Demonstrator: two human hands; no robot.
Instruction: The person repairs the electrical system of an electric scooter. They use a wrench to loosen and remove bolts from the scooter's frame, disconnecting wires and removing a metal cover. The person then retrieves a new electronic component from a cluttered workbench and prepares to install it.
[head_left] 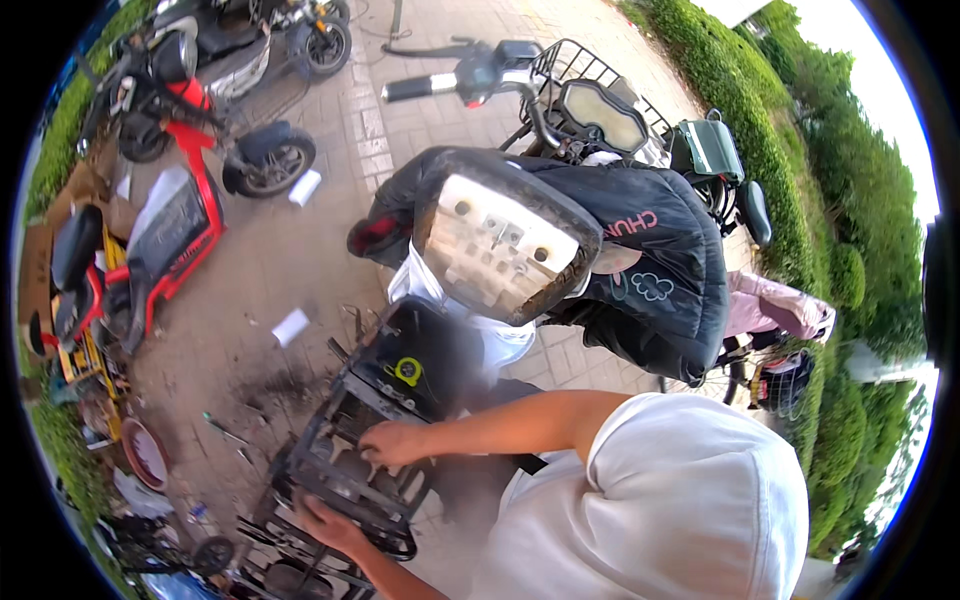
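- Right hand [395, 443] on the dark metal frame [385, 497] before the person, fingers curled; whether clamped, cannot tell.
- Left hand [335, 525] at the frame's lower-left end; finger closure unclear.
- Yellow-green tape measure [407, 371] on the black panel [425, 325].
- Reddish basin [145, 455], contents unclear.
- Wire basket [785, 388] holding dark items.
- Green box [706, 148], contents hidden.

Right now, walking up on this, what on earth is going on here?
Someone in a white top is working bare-handed on a dark metal frame, seemingly part of a scooter. The right hand reaches in over the frame, and the left hand is at its nearer end; whether the fingers grip anything is hard to tell. A round yellow-green item rests beyond the right hand. Off to the left is a red scooter.
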